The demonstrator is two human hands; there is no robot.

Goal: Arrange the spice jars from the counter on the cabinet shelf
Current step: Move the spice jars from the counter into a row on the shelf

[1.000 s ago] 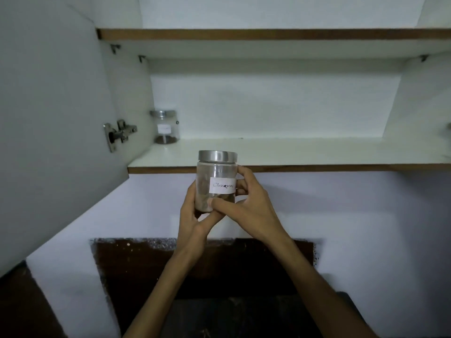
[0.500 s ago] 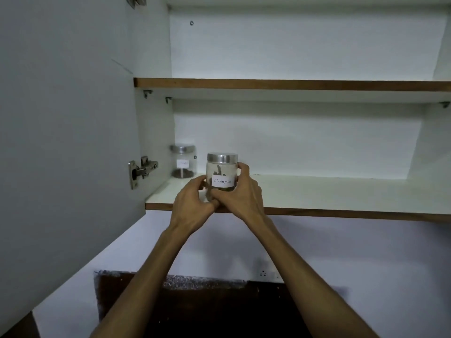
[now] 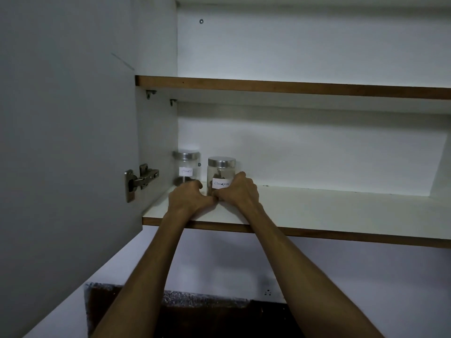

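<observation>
A glass cinnamon jar [image 3: 220, 173] with a steel lid and a white label stands upright on the lower cabinet shelf [image 3: 317, 211]. My left hand [image 3: 189, 197] and my right hand [image 3: 240, 191] wrap around its base from both sides, thumbs meeting in front. Just left of it and a little further back stands a second glass jar, the cloves jar [image 3: 186, 168], in the shelf's back left corner, partly hidden by my left hand. The two jars stand apart.
The open cabinet door [image 3: 66, 142] fills the left side, its hinge [image 3: 140, 180] near the shelf. An upper shelf [image 3: 292, 87] runs above. The lower shelf stretches bare to the right. A dark counter [image 3: 195, 318] lies below.
Both hands carried the cinnamon jar up from below the shelf and deeper in; it now rests on the shelf beside the cloves jar. The view has tilted upward.
</observation>
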